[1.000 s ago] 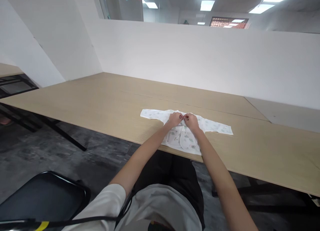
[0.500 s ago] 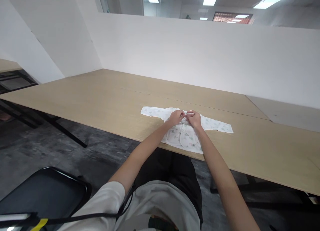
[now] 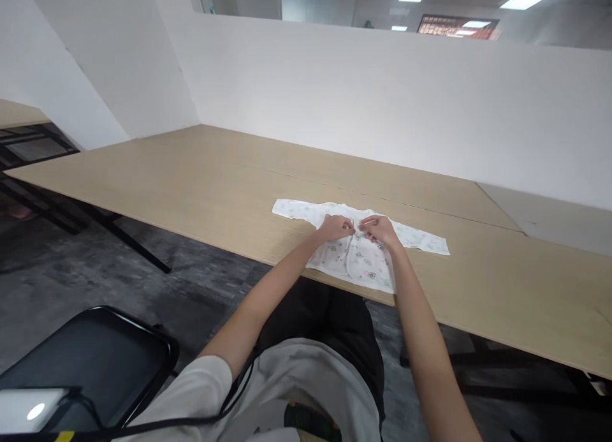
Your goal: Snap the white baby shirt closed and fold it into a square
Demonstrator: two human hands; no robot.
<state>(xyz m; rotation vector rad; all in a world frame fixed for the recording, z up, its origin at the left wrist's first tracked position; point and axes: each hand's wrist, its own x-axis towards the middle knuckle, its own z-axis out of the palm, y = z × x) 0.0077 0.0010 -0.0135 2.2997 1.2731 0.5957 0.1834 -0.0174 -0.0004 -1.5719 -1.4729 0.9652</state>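
Observation:
A small white baby shirt [image 3: 370, 266] with a scattered print lies spread on the table, its sleeves stretched out to both sides and its lower hem by the table's front edge. My left hand [image 3: 336, 228] is closed in a pinch on the front of the shirt, beside its centre opening. Just to the right, my right hand [image 3: 379, 228] pinches the other side of the front opening, fingers bent. A narrow gap separates the two hands. Whatever small fastening may lie under the fingertips is too small to make out.
The long wooden table [image 3: 191, 180] runs across the view up to a white wall [image 3: 335, 78]. A black folding chair [image 3: 105, 359] stands at lower left, carrying a white device [image 3: 29, 407] with a cable [image 3: 182, 421]. Another table [image 3: 21, 113] is at far left.
My hands have come slightly apart and moved a little down the shirt's front, so more of its collar shows. The whole view has shifted slightly.

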